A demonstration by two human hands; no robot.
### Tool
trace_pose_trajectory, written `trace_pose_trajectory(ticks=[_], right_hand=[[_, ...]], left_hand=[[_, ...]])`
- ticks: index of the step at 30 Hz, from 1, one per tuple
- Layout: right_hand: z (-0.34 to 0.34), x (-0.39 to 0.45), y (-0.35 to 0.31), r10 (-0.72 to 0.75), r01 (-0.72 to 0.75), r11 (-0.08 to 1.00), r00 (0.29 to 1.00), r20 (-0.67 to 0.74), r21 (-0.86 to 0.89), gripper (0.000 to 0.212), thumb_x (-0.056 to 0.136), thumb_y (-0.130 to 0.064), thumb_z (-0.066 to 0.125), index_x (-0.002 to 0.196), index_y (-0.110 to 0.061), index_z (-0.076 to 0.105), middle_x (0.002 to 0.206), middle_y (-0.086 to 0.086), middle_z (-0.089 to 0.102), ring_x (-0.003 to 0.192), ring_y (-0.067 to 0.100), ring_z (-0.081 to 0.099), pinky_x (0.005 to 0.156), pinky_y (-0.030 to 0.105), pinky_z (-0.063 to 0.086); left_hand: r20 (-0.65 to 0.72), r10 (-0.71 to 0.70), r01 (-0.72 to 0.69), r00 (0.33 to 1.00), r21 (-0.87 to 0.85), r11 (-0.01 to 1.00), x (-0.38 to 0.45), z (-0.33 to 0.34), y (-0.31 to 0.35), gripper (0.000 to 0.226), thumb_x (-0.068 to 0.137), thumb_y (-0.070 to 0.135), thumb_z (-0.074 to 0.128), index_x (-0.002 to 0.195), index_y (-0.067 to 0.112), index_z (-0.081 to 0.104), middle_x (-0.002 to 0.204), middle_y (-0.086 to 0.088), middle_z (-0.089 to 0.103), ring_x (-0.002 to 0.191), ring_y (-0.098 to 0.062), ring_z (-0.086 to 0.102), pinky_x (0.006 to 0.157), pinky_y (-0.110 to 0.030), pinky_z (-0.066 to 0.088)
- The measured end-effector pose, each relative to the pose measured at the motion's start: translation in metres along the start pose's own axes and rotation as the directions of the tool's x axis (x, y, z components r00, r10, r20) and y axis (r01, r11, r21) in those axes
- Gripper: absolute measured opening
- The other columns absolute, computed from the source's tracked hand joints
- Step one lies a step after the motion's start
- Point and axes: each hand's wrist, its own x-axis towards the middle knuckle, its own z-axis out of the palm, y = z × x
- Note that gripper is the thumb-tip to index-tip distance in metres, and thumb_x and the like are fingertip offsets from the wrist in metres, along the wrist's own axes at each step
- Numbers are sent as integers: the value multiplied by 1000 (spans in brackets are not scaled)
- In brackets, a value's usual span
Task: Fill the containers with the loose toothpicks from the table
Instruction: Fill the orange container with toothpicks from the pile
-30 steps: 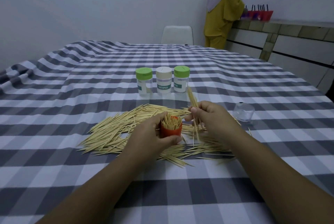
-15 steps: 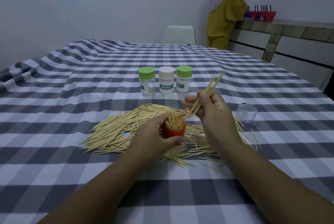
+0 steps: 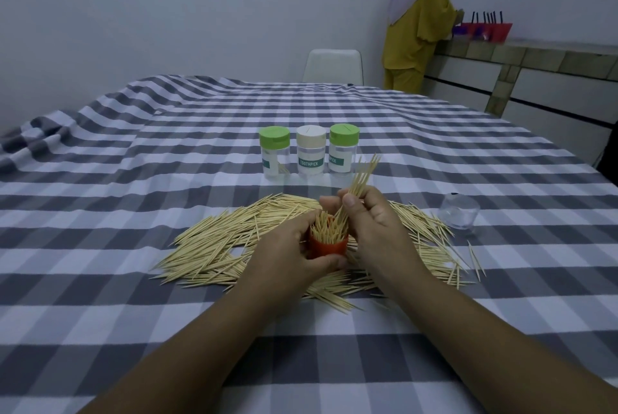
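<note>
My left hand [image 3: 284, 253] grips a small orange container [image 3: 327, 246] that stands upright, packed with toothpicks. My right hand [image 3: 371, 223] pinches a bundle of toothpicks [image 3: 363, 176] tilted up to the right, with its lower ends reaching into the container's mouth. A wide pile of loose toothpicks [image 3: 220, 243] lies on the checked tablecloth around both hands. Behind the pile stand three lidded toothpick jars: a green-lidded one [image 3: 275, 156], a cream-lidded one [image 3: 311, 154] and another green-lidded one [image 3: 343, 152].
A clear plastic cup-shaped piece [image 3: 458, 213] lies on the cloth to the right of the pile. A white chair [image 3: 333, 66] stands at the table's far edge. A person in yellow [image 3: 414, 42] stands by a counter at the back right.
My right hand has lifted its bundle from beside the container, tilted it, and brought its lower ends down into the container's mouth. My left hand has kept hold of the container.
</note>
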Motion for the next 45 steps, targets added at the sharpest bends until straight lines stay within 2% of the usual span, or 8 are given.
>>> trace_pose_trajectory(ticks=[9, 16, 23, 29, 33, 37, 41, 45], right_hand=[[-2, -8, -5, -20, 23, 998, 999, 43, -59, 31, 99, -30, 40, 128, -25, 50, 102, -26, 66, 98, -6, 61, 87, 29, 54], [-4, -10, -9, -6, 8, 997, 1000, 24, -79, 24, 98, -28, 42, 112, -28, 61, 107, -9, 68, 102, 5, 62, 92, 37, 52], [-5, -6, -5, 156, -131, 981, 972, 176, -145, 35, 98, -31, 44, 132, -31, 51, 138, -6, 50, 126, 15, 47, 106, 44, 39], [-10, -6, -10, 45, -31, 992, 992, 117, -119, 39, 96, -40, 38, 132, -33, 49, 129, -10, 57, 119, 5, 51, 96, 26, 46], [-8, -9, -10, -12, 19, 992, 999, 53, -125, 21, 96, -25, 48, 105, -25, 67, 104, -10, 66, 92, -3, 61, 61, 9, 49], [-9, -7, -11, -41, 36, 986, 999, -26, -160, 23, 96, -22, 48, 90, -16, 69, 91, -5, 66, 78, -6, 60, 53, 4, 44], [-8, -3, -3, -79, 79, 931, 997, 16, -356, 21, 97, -24, 46, 91, -21, 66, 105, 2, 60, 96, 8, 55, 69, 6, 42], [-6, -6, 0, -89, 127, 943, 987, 134, -307, 37, 98, -36, 39, 133, -30, 48, 130, -13, 51, 121, -3, 44, 102, 19, 35]], left_hand=[[-9, 14, -14, 1000, 16, 1000, 1, -1, -4, 67, 67, 31, 83, 127, 37, 53, 109, 15, 65, 102, -3, 61, 94, -30, 51], [-16, 16, -16, 1000, 17, 1000, 0, -1, -3, 63, 68, 30, 82, 121, 44, 52, 107, 18, 65, 102, -2, 61, 93, -28, 51], [-22, 17, -17, 1000, 21, 1000, -2, -2, 0, 58, 70, 27, 81, 108, 55, 47, 95, 28, 58, 98, 3, 59, 89, -18, 49], [-13, 1, -1, 1000, 6, 1000, -1, -1, 0, 77, 67, 29, 82, 136, 31, 46, 105, 23, 57, 106, -1, 58, 94, -22, 49], [-15, -8, 8, 1000, 0, 1000, -1, -1, -2, 78, 68, 30, 81, 137, 31, 45, 118, 14, 60, 109, -4, 58, 96, -24, 49], [-15, -25, 25, 1000, -17, 1000, 0, 0, -3, 81, 65, 31, 83, 137, 30, 45, 122, 10, 60, 110, -6, 58, 96, -30, 50], [-12, -3, 3, 1000, 0, 1000, -1, 0, -3, 75, 66, 31, 82, 133, 32, 49, 116, 15, 62, 107, -4, 59, 94, -26, 50], [-25, 10, -10, 1000, 4, 1000, -1, 0, -3, 71, 69, 30, 81, 133, 33, 50, 114, 16, 62, 105, -2, 60, 93, -24, 50]])
